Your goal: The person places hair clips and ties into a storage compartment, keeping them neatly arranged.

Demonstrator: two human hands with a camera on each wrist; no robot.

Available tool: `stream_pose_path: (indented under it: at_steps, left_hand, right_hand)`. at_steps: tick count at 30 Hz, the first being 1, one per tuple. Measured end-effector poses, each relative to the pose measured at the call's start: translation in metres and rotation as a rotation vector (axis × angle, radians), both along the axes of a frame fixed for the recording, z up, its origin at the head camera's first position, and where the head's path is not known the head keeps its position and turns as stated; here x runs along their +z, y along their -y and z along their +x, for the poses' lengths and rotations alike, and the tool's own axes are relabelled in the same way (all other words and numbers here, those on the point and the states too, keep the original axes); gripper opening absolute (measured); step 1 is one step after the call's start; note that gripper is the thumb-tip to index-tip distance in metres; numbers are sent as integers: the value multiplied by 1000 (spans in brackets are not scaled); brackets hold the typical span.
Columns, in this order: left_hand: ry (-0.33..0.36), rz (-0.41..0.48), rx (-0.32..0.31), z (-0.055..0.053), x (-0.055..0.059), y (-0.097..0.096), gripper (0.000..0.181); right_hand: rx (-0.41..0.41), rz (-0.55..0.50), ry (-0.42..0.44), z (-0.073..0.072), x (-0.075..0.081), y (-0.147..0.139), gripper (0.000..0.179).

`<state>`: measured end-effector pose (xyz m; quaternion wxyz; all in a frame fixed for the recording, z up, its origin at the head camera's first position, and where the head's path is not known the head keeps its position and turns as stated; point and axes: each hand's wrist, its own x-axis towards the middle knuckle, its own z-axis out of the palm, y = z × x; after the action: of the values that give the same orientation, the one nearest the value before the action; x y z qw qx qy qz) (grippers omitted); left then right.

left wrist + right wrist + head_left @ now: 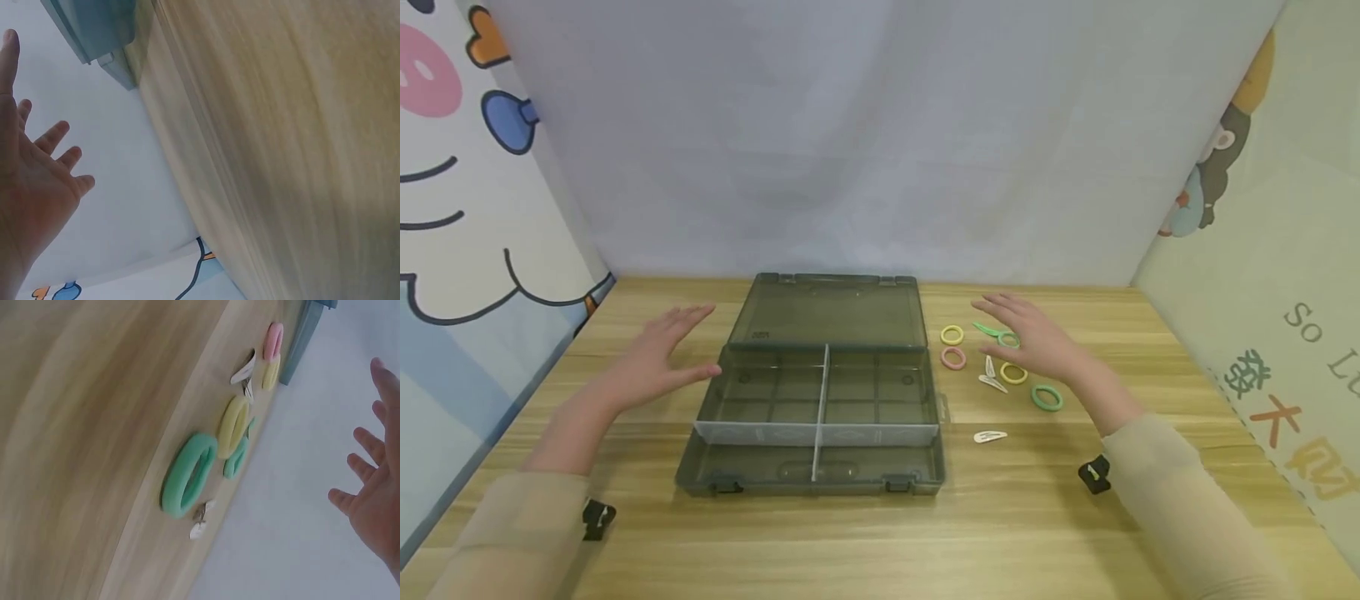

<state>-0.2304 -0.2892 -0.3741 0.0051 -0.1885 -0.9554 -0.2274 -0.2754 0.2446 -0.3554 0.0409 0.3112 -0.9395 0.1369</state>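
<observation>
An open dark translucent storage box [880, 487] lies on the table, its lid [827, 312] tipped back. My left hand [658, 362] hovers at its left side, fingers extended, holding nothing. Over the hair accessories to the right of the box hangs my right hand [1033, 340], also with straight fingers and nothing held. Beneath and around it lie a pink hair tie [953, 368], two yellow hair ties, a green hair tie [1047, 408] and a second green one [235, 459]. Several white snap hair clips lie among them, one [990, 436] nearer the front. A bright green pointed piece [987, 329] is partly covered.
Pale dividers [865, 434] split the box into compartments. A white cloth backdrop [865, 142] rises behind the table [820, 550]. Cartoon-printed panels stand on the left [460, 208] and right [1247, 275]. A small black device sits at each wrist.
</observation>
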Motion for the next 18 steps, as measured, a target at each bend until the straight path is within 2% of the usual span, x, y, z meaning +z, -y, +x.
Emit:
stream_pose_path:
  at_steps: [9, 18]
  left_hand:
    - [139, 127, -42, -6, -10, 5, 91]
    - [288, 281, -118, -13, -24, 15, 86]
  right_hand:
    - [105, -89, 126, -27, -18, 22, 61]
    - [145, -72, 163, -48, -33, 35, 49]
